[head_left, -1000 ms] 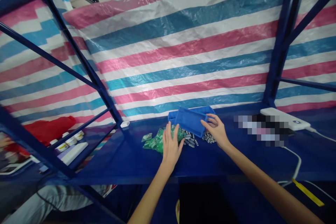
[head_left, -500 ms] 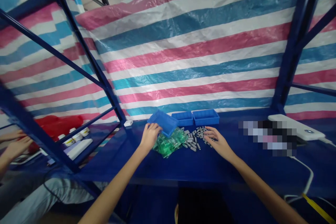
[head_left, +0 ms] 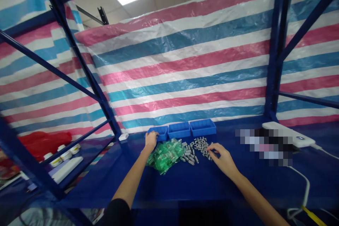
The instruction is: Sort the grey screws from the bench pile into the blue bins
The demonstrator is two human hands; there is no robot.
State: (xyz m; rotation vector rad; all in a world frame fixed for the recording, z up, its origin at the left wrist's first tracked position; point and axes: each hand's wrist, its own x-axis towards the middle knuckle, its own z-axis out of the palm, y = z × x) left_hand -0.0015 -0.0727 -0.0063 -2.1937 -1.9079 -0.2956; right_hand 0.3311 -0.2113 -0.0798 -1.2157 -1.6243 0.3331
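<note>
The left grip, fingers curled, rests at the near left side of a blue tray; whether it clasps the rim I cannot tell. Green packets lie just to its right on the table. The right grip, partly open, reaches the edge of the small metal parts; whether it pinches one is unclear. Well left of both, white bottles bear yellowish labels too small to read.
</note>
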